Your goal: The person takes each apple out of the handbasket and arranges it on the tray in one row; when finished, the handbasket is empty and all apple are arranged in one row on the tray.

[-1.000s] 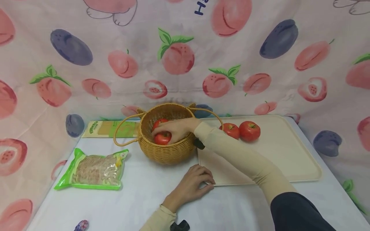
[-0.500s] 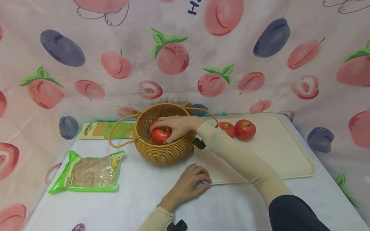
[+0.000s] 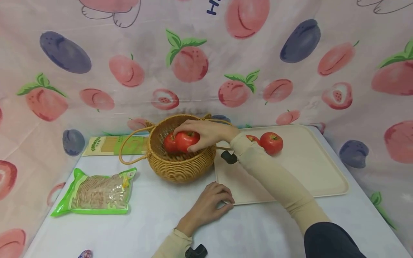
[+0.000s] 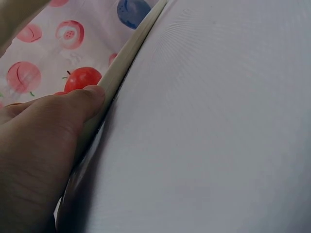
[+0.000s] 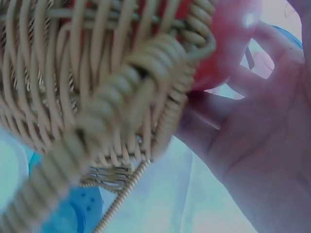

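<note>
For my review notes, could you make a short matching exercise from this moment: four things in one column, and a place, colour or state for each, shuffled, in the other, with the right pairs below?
Things:
1. right grip
2. left grip
3. green-edged bag
4. wicker basket

Place, colour or state:
A. golden-brown, with looped handles
B. at the near left corner of the beige tray
C. holding a red apple
D. lying in front of the flat packet

Pairs: 1-C, 2-B, 3-D, 4-A

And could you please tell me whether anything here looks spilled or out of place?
Nothing stands out: the right hand holds an apple at the basket, two apples lie on the tray, nothing looks spilled.
</note>
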A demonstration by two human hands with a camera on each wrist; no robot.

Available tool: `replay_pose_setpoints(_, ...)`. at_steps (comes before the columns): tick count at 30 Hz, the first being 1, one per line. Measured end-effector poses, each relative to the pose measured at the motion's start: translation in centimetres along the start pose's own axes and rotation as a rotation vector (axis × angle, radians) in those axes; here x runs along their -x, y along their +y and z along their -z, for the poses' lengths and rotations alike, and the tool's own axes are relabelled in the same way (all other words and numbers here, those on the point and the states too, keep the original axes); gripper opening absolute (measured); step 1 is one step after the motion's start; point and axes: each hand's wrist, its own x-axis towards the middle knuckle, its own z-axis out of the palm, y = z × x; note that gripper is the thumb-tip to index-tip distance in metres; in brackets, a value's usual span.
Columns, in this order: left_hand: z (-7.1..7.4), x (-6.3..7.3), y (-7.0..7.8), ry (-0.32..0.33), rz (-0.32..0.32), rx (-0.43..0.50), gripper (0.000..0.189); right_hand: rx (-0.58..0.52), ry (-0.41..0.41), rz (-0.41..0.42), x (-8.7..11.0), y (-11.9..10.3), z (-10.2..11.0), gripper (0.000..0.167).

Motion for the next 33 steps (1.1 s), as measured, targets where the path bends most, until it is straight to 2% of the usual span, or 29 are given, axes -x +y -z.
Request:
replay_pose_setpoints(7,-0.1,0.1,0.0,-0.007,0.003,0.005,0.006,0.012,0.069,-0.045,1.5,0.4,0.7,0.062)
replay_pose_setpoints(19,-0.2,0.1,-0.2,-0.024,0.014,0.004,0.009,-0.046,0.215,-0.034,3.6,1.0,1.6,0.060)
replay_pose_setpoints(27,0.0,0.1,0.0,-0.039,-0.022,-0.009,0.014,-0.100,0.311,-0.006,6.3,1.8,2.0,0.060)
replay_pose_setpoints(33,-0.1,0.1,0.0,-0.051,-0.004,-0.011,0.015,-0.119,0.330,-0.049,8.1,2.6,2.1,0.060)
